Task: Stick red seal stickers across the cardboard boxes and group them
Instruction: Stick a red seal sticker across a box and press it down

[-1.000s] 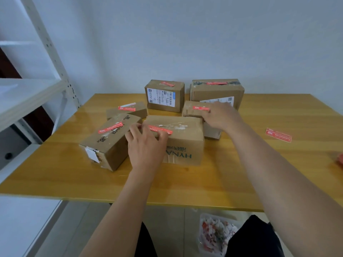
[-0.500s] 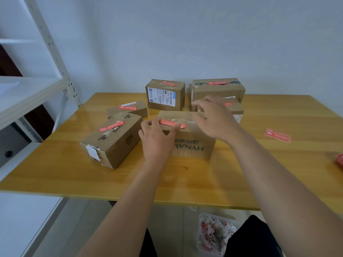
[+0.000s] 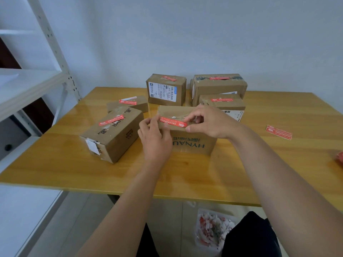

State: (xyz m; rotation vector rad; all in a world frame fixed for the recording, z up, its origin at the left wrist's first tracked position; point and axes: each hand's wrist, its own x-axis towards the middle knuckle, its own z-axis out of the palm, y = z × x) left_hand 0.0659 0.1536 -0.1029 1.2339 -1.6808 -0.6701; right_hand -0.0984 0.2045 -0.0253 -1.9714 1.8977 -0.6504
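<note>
A brown HYNAU box stands in the middle of the wooden table. A red seal sticker lies across its top front edge. My left hand presses the sticker's left end with its fingertips. My right hand pinches the sticker's right end. Five other cardboard boxes each carry a red sticker: a long one at left, a flat one behind it, a labelled one, a large one and a small one at the back.
A loose red sticker lies on the table to the right, and something red shows at the right edge. A white metal shelf stands at left. A bag of paper scraps sits on the floor below.
The HYNAU box has slid right and back, beside the small box. My right hand left the small box and came onto the sticker's right end; my left hand stayed on its left end.
</note>
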